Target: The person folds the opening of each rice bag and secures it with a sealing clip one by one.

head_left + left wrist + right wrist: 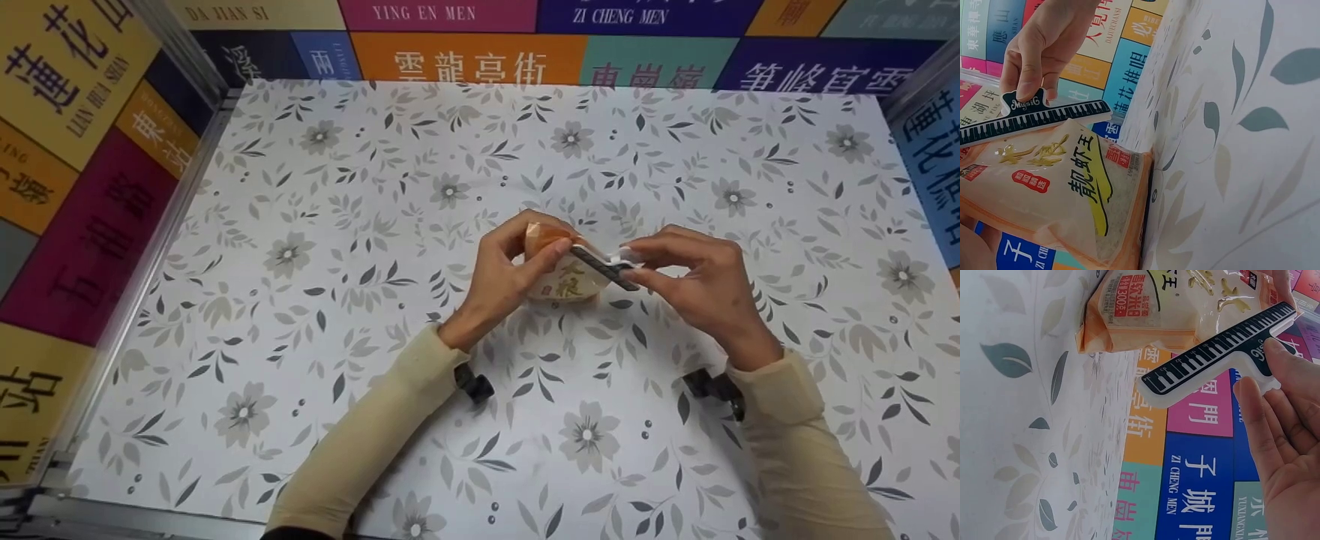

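A small plastic bag of rice, cream and orange with gold and black lettering, stands upright on the table. My left hand grips its folded upper part, with the thumb close to one end of a clip. The long clip has a piano-key pattern and a dark "Music" handle with white plastic behind. My right hand pinches that handle between thumb and fingers. In the left wrist view the clip lies across the bag's top edge. I cannot tell whether its jaws bite on the bag.
The table wears a white cover with grey leaves and flowers. Panels with coloured station-name signs stand along the back and sides. A metal rail runs down the left edge. Black wrist mounts sit at both cuffs.
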Available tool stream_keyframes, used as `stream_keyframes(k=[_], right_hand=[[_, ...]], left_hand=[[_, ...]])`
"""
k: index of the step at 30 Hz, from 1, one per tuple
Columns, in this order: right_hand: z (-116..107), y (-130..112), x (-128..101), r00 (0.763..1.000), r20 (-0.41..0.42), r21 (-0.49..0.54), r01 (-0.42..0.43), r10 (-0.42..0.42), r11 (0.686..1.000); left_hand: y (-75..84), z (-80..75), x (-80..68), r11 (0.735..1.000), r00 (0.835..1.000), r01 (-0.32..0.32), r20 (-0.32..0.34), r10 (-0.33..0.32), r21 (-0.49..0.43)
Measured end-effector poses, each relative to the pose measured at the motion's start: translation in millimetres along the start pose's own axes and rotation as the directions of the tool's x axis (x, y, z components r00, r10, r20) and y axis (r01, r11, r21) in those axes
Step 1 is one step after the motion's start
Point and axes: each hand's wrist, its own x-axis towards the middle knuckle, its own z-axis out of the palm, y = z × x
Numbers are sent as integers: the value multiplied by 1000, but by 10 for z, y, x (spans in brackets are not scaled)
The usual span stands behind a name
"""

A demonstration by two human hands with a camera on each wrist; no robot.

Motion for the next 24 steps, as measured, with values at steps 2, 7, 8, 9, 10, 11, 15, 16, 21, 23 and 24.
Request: stream_keyframes(k=[2,7,8,9,10,11,15,16,21,23,24], right_hand=[[-2,-3,2,1000,4,-1,-1,1,1000],[-6,-2,5,1000,16,8,6,-6,1000],[-8,0,4,1000,21,14,3,-4,1000],[-9,0,3,1000,27,19,-2,1,1000],[-10,3,1,999,31,22,-8,8,1000],[-11,5,-1,999,35,23,-14,13,1000],[-13,15,-9,998,49,13,-32,31,999],[-12,18,-10,998,52,9,-35,34,999],[-3,19,-16,997,68,7,-23,22,1000],[-2,17,-20,997,71,-5,-10,10,1000],[-4,16,-21,997,73,-14,-4,5,1000]], left_hand=[[-8,0,-1,1000,1000,1,1,-1,5],[-8,-1,-9,1000,1000,-11,-9,11,22],[-5,-1,-10,1000,1000,-16,-11,16,22],[-3,0,-10,1000,1000,-21,-15,21,21],[1,1,-10,999,999,-26,-19,27,19],[2,3,-8,999,999,-32,-25,33,18],[0,12,1,999,998,-44,-49,45,12],[-1,14,2,999,997,-46,-55,46,10],[7,15,-1,999,996,-48,-76,47,-11],[13,12,-3,999,996,-48,-81,47,-16],[16,11,-4,999,996,-48,-82,46,-19]])
